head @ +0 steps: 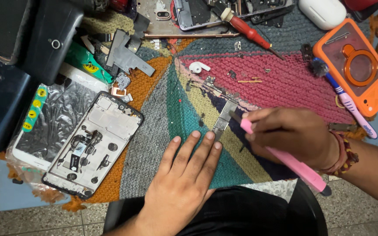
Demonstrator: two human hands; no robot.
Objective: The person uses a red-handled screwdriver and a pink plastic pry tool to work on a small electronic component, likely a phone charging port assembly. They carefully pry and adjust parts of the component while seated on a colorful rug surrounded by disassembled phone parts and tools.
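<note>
Head view: left hand (181, 181) flat on the knitted mat (154, 144), fingers spread, 2 fingertips pinning the small circuit board (222, 120) mid-mat. Right hand (292, 136) pinches a pink brush (285, 159), its tip touching the board. Opened phone frame (93, 142) lies left, orange phone case (357, 65) far right, red screwdriver (250, 32) above

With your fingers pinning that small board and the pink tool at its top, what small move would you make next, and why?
Probably press down a little more firmly. Only the left hand fingertips touch the small circuit board at its lower end, while the right hand has the pink tool working at its upper end, where it could pivot.
</note>
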